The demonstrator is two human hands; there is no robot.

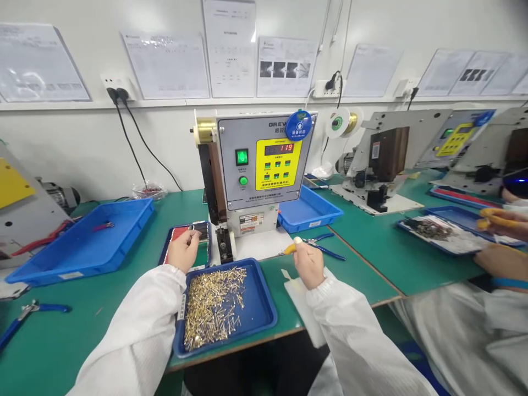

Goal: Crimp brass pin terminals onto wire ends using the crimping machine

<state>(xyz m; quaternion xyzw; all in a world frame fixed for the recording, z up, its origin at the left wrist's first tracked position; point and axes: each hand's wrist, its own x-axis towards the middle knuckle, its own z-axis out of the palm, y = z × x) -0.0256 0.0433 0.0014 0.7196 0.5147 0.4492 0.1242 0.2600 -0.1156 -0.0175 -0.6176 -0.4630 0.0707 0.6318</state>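
Observation:
My left hand (184, 248) is over a small blue tray (207, 258) holding red and black wire-like strips. Its thumb and fingertips are pressed together; whatever is between them is too small to make out. My right hand (309, 261) is closed in front of the machine (259, 159), with a yellow tapered piece (291, 248) at its fingertips that could be a finger cover or a tool. Between my forearms lies a blue tray (264, 322) with many small gold-coloured metal pins (212, 305), heaped mostly on its left side.
Blue-handled pliers (325, 245) lie right of the machine, before a blue bin (313, 206). Another bin (94, 242) and blue-handled cutters (35, 311) are on the left. At right, a co-worker's hands (495, 242) are near a tray (441, 234). The table edge runs below my tray.

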